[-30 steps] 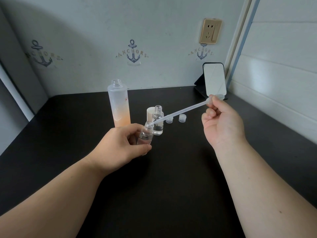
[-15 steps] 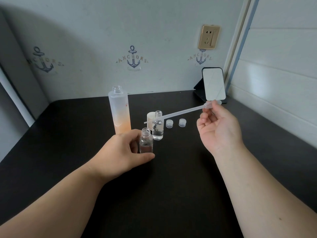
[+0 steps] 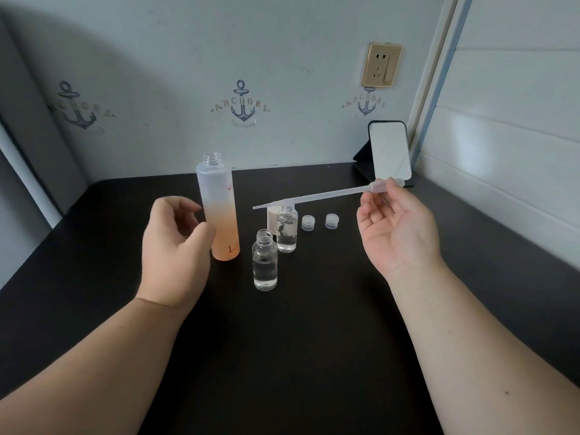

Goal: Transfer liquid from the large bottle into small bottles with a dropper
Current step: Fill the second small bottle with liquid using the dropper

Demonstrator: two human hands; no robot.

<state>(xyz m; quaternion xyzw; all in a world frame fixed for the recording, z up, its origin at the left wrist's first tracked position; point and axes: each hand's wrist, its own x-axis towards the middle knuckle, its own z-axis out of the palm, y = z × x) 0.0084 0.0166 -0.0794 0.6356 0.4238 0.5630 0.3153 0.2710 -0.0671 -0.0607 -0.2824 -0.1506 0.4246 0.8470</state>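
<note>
Mostly frosted large bottle, peach liquid, uncapped

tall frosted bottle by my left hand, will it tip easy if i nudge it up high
Probably yes: the tall frosted bottle is tall and narrow on a small base, so a push near the neck could topple it. It stands uncapped, so tipping might spill. The left hand would do better to hold it low.
</note>
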